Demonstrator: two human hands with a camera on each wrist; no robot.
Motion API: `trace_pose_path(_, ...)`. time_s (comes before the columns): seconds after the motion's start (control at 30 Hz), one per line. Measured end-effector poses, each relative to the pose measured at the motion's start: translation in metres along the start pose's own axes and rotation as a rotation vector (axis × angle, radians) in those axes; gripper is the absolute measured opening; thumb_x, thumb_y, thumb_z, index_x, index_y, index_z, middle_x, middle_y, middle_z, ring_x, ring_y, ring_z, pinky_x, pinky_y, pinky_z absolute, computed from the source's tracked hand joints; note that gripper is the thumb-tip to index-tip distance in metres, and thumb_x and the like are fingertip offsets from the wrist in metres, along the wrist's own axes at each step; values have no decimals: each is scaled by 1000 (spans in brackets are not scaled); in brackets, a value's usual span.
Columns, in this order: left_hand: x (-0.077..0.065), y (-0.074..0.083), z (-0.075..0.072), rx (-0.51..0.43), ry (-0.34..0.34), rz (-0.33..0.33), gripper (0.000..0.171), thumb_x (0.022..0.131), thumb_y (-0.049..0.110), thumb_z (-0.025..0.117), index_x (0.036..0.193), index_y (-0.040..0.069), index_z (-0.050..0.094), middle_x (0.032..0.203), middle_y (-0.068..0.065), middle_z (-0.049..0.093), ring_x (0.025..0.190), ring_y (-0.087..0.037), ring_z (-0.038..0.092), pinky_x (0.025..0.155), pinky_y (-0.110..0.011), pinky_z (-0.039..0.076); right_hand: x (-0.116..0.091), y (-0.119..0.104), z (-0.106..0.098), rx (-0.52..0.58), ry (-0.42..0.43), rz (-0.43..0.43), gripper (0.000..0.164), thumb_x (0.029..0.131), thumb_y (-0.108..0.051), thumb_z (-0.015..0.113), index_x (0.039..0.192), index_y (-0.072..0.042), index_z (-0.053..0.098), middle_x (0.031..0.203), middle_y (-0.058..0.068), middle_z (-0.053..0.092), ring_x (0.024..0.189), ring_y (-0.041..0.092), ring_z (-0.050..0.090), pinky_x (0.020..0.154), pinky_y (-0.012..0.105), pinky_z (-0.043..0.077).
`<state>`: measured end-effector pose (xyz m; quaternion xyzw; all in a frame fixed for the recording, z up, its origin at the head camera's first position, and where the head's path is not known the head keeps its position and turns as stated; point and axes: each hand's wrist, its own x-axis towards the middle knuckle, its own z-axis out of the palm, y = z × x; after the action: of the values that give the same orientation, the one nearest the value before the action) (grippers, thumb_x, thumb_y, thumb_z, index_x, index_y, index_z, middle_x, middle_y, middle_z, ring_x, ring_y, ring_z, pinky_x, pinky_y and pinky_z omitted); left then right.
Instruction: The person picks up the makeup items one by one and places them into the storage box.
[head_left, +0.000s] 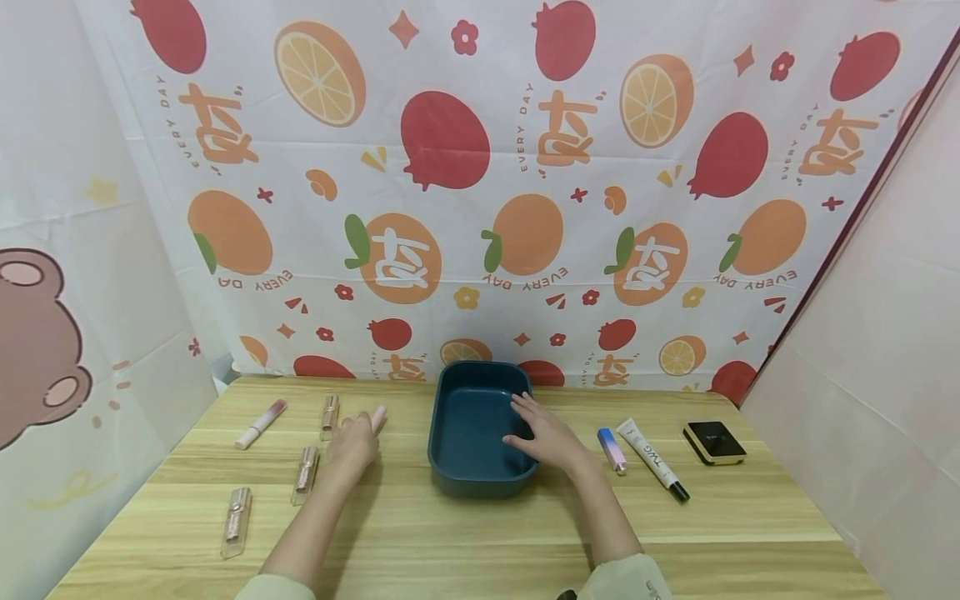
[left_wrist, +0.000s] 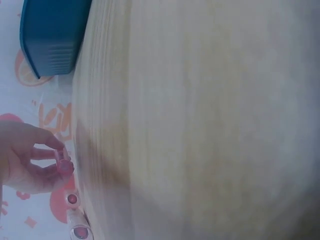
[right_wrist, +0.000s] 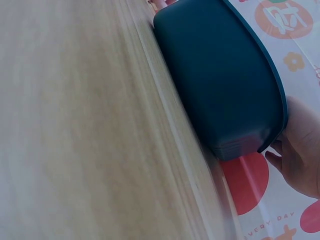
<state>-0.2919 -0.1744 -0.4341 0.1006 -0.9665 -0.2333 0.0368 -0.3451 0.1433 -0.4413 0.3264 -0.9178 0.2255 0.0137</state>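
A pale pink lipstick-like tube (head_left: 378,418) is pinched between the thumb and fingers of my left hand (head_left: 354,442), left of the box. In the left wrist view the tube (left_wrist: 64,162) points its round end at the camera. A dark teal plastic box (head_left: 483,490) with rounded corners stands in the middle of the table. My right hand (head_left: 551,437) reaches over its right rim, fingers apart and nearly straight. The right wrist view has the hand (right_wrist: 302,150) at the rim of the box (right_wrist: 225,80). Part of one clear-based lipstick (head_left: 330,408) lies just beyond my left hand.
Left on the wooden table (head_left: 420,550) are two more clear-based lipsticks (head_left: 306,473) and a pink-white lip gloss tube (head_left: 260,425). Right of the box lie a blue-pink tube (head_left: 612,451), a white squeeze tube (head_left: 651,458) and a black compact (head_left: 714,442). A fruit-print curtain (head_left: 465,250) hangs behind.
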Motion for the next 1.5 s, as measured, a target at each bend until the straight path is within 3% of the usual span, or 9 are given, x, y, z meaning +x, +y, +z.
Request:
trace_pose_path(0.23,0,0,1,-4,-3,1,40,82,0,58,117,-15,45,85,-31,53,77,-42,54,58,-46,51,-1,2,1,2,1,0,69,89,-43,56,138,1,37,146,12,28,136,24,18,103,49,26)
trace_pose_path(0.63,-4,3,-1,-24,33,23,25,89,6,56,105,-12,52,80,-26,55,67,-35,54,52,-42,49,-1,2,2,-5,-6,7,69,89,-43,56,139,0,37,147,11,28,136,24,17,104,48,25)
trace_pose_path(0.93,-4,8,-5,-5,48,80,38,92,20,55,109,-14,52,84,-28,56,69,-36,55,53,-42,47,1,3,2,-20,5,2,68,89,-40,57,138,3,37,146,14,28,135,26,17,103,49,26)
trace_pose_path(1.5,-5,15,-10,-5,42,83,36,89,13,59,118,-7,54,90,-25,57,75,-35,54,58,-42,46,1,2,2,-29,4,23,70,87,-43,58,138,1,37,146,15,28,135,26,18,103,49,26)
